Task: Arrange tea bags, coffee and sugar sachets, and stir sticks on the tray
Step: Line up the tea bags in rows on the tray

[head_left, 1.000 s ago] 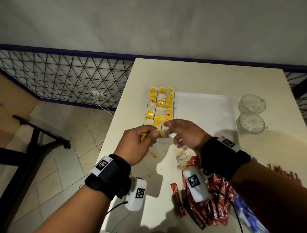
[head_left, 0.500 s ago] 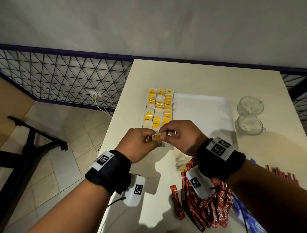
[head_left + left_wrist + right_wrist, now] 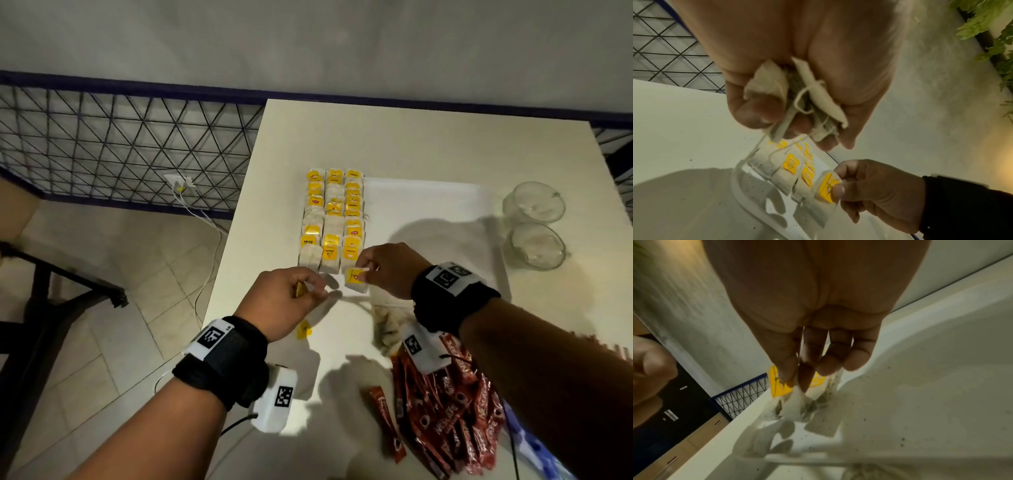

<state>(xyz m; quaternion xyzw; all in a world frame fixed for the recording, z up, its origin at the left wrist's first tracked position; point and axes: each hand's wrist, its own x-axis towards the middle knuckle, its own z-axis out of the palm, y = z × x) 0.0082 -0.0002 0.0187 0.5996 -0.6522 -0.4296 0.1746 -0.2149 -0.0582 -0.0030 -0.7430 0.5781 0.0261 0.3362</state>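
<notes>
Rows of tea bags (image 3: 332,216) with yellow tags fill the left strip of the white tray (image 3: 428,205), which lies on the pale desk (image 3: 411,137). The right hand (image 3: 387,270) pinches one tea bag (image 3: 356,280) between thumb and forefinger by its yellow tag, holding it at the near end of the right-hand row, just over the tray's near edge. The left hand (image 3: 286,301), just left of it above the desk, is curled round a bunch of further tea bags (image 3: 797,97), their strings hanging loose. A lone yellow tag (image 3: 303,329) lies on the desk below the left hand. Red coffee sachets (image 3: 452,411) are heaped near the right forearm. Two glass cups (image 3: 534,226) stand right of the tray.
</notes>
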